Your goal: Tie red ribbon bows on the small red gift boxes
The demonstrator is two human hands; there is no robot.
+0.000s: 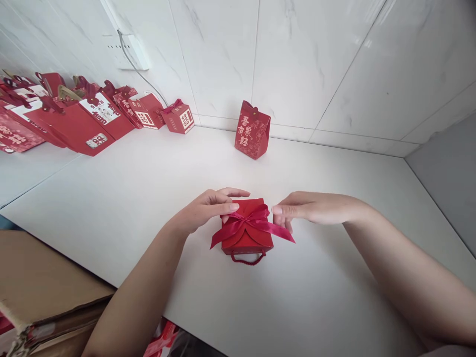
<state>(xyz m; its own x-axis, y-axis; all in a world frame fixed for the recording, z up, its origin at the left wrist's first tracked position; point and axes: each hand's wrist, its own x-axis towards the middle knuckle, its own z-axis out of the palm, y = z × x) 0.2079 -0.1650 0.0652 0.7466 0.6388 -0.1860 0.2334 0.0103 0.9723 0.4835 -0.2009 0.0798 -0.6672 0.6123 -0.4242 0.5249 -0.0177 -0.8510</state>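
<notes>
Tiled wall (297, 64) behind both hands. White table (148, 178) under them. Cardboard box (44, 277) off the table's near edge, lower left of the left hand. Group of red bags (89, 116) well beyond the left hand, to its left. Left hand (211, 206) at the gift box's left side, thumb on the ribbon; can't tell if it pinches. Right hand (297, 208) loosely curled just right of the bow, free, nothing visibly gripped. Single red bag (253, 130) stands beyond the hands, near the wall. Red gift box (247, 238) sits between the hands. Tied ribbon (245, 220) across its top. Cord handle (247, 261) on the near side.
</notes>
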